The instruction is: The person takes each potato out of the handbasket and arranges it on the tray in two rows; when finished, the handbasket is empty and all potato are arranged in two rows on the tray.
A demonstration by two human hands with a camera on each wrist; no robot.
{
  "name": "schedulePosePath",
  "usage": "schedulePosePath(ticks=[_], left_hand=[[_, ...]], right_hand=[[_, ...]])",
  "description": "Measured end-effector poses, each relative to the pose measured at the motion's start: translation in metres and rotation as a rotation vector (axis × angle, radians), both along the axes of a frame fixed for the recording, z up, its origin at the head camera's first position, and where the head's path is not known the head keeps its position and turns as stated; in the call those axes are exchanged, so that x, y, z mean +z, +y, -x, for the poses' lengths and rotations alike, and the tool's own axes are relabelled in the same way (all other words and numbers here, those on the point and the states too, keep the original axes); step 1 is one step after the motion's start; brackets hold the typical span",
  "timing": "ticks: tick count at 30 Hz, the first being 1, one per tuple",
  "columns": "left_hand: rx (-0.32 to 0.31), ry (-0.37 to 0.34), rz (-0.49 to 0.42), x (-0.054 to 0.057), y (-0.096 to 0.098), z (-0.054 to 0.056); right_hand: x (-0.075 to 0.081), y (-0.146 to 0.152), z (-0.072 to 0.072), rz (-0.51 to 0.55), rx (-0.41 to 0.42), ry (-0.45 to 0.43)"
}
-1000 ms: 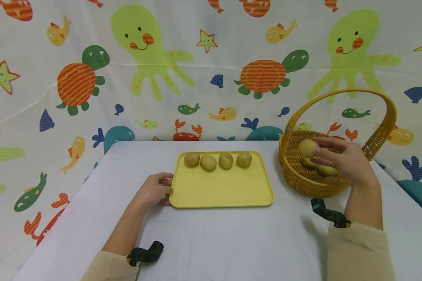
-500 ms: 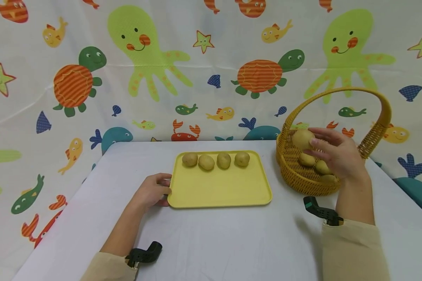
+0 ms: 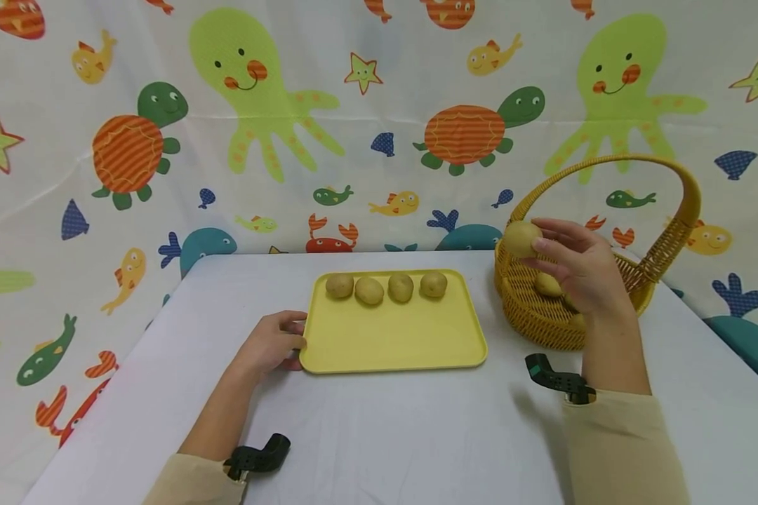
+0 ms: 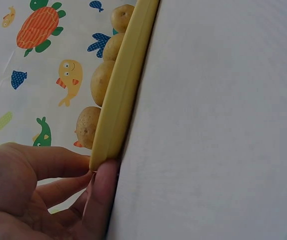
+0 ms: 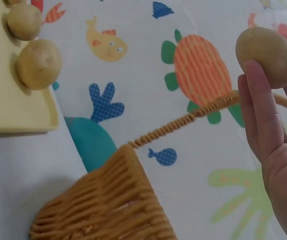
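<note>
My right hand point(image 3: 577, 263) holds a round potato point(image 5: 266, 56) between thumb and fingers. The potato is up in the air at the left rim of the wicker basket point(image 3: 537, 330), under its arched handle. More potatoes lie inside the basket, partly hidden by my right hand and wrist. On the far side of the yellow tray point(image 3: 394, 344), several potatoes point(image 3: 369, 290) stand in a row. At the tray's left edge is my left hand point(image 3: 274, 344); in the left wrist view its thumb and fingers point(image 4: 63, 164) pinch the tray's rim at a corner.
A white cloth point(image 3: 379, 435) covers the table. Behind it hangs a curtain point(image 3: 366, 112) printed with sea animals. The basket's tall handle point(image 3: 606, 161) arches up behind my right hand, to the right of the tray.
My right hand has lifted the potato up out of the basket and moved left with it to the basket's left rim. The left hand keeps its place at the tray; the head view shifts slightly.
</note>
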State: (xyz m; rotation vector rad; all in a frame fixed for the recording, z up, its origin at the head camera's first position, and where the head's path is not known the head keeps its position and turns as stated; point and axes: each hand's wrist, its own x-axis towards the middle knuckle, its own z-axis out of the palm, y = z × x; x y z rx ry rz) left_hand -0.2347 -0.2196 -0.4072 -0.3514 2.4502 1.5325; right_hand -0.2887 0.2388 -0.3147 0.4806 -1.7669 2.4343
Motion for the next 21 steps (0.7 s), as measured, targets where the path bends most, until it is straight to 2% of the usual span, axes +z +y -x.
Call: schedulePosePath(ticks=[5, 14, 21], left_hand=[[-0.014, -0.004, 0.002, 0.001, -0.001, 0.001], [-0.013, -0.024, 0.015, 0.005, -0.007, -0.001], [-0.024, -0.029, 0.011, 0.003, -0.002, 0.000]], right_hand=[[-0.001, -0.015, 0.003, -0.006, 0.030, -0.003], [-0.008, -0.061, 0.012, -0.137, 0.055, -0.034], [-0.017, -0.089, 0.009, -0.147, 0.099, -0.049]])
